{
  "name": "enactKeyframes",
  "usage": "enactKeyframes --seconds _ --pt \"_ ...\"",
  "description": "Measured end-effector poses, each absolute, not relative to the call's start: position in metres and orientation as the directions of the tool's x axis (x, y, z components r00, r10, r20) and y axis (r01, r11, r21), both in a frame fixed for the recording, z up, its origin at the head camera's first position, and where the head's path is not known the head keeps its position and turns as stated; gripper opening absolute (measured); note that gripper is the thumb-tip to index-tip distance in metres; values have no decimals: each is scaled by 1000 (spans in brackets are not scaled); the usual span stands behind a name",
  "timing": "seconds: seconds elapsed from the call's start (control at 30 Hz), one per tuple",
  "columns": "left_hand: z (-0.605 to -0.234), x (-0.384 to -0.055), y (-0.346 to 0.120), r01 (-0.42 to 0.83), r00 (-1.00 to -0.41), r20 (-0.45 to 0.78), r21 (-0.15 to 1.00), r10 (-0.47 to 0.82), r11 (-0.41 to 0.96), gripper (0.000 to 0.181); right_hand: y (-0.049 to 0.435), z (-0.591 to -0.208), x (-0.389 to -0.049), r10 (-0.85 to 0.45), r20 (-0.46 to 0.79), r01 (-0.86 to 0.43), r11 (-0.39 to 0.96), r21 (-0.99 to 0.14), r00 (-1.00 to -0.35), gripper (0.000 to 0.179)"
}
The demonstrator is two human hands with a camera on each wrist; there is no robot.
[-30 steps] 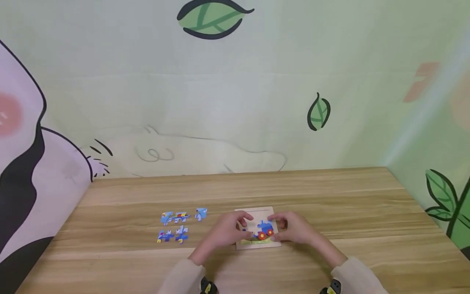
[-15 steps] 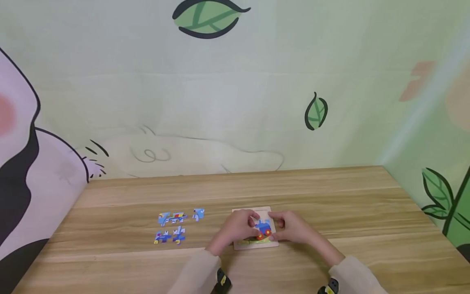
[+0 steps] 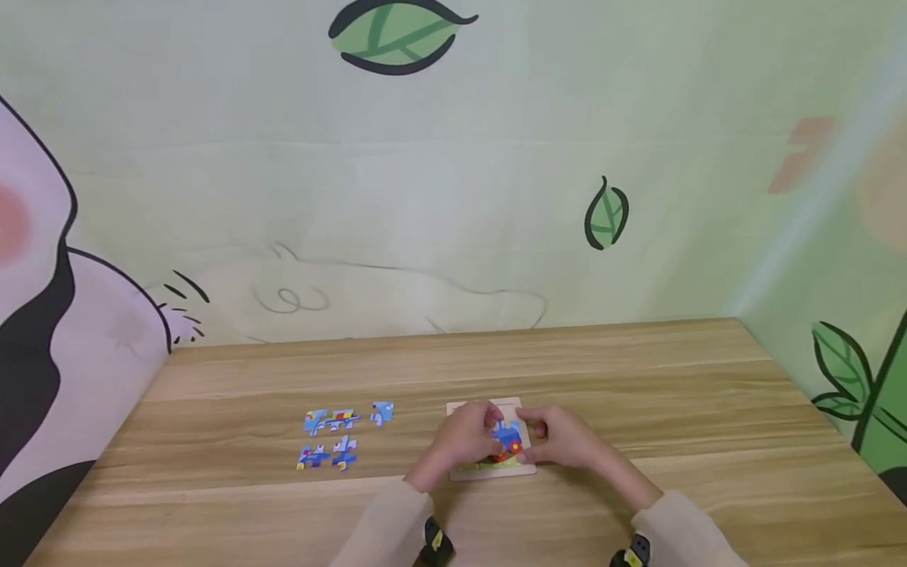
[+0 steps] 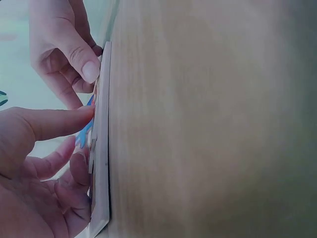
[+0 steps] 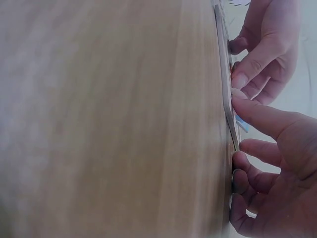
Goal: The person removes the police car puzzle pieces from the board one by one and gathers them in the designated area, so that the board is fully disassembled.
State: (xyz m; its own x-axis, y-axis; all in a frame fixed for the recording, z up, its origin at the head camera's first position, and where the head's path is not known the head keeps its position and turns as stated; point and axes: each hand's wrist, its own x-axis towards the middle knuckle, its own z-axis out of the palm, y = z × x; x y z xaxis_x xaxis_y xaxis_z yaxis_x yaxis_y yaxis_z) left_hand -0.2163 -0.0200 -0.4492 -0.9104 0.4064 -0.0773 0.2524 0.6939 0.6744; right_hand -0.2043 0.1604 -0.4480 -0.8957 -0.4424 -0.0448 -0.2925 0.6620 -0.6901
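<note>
Five loose pieces (image 3: pixel 345 455) lie on the surface (image 3: pixel 248 512) at nine o'clock from the board (image 3: pixel 496 474). Left hand (image 3: pixel 468 435): grip appears pinched on the blue piece (image 3: pixel 506 435), seemingly tilted at the board's three o'clock side. Probable step: seating this piece; next move likely calls for aligning, then pressing flat. Piece finish: blue, red-and-yellow wheel print. Right hand (image 3: pixel 563 439): grip closed on the board's three o'clock edge.

Wooden puzzle board (image 4: pixel 103 148) (smooth, matt).
</note>
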Motion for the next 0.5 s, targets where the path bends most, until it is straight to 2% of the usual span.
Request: enactKeyframes --seconds 0.5 --pt "-454 -217 -23 253 -908 -49 728 416 638 33 160 -449 -205 -452 -33 -311 663 -681 -892 62"
